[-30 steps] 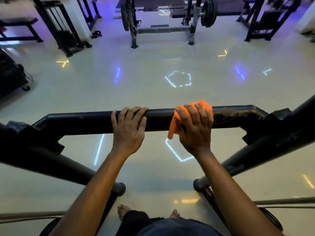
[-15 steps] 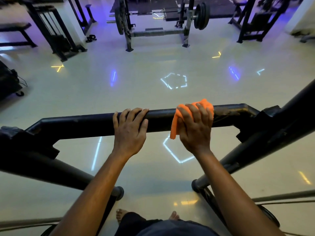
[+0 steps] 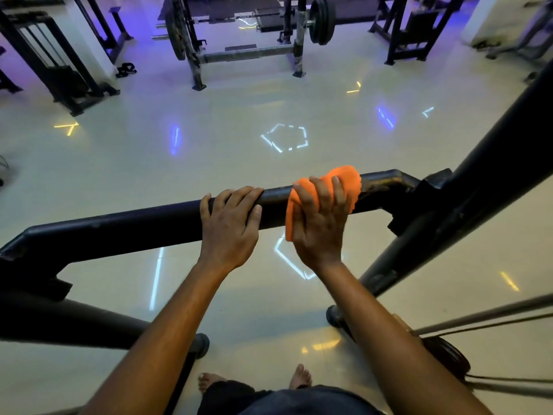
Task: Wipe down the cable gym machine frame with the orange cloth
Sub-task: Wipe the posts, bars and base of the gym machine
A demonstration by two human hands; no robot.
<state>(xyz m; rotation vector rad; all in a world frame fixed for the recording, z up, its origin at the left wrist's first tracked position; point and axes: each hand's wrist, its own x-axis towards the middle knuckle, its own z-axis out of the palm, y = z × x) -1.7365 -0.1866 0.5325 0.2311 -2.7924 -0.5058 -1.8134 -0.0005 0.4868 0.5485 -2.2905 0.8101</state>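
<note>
At three o'clock of the bare-gripping left hand [image 3: 229,227], the cloth [image 3: 344,181] is held on the bar [image 3: 119,232] by the right hand [image 3: 318,226]; it could be dropped if squeezed loosely.

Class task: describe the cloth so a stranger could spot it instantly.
Find the black horizontal metal bar of the gym frame crossing the view. Near its right end, the right hand presses a crumpled orange cloth over it. Nothing else nearby is bright orange.
</note>
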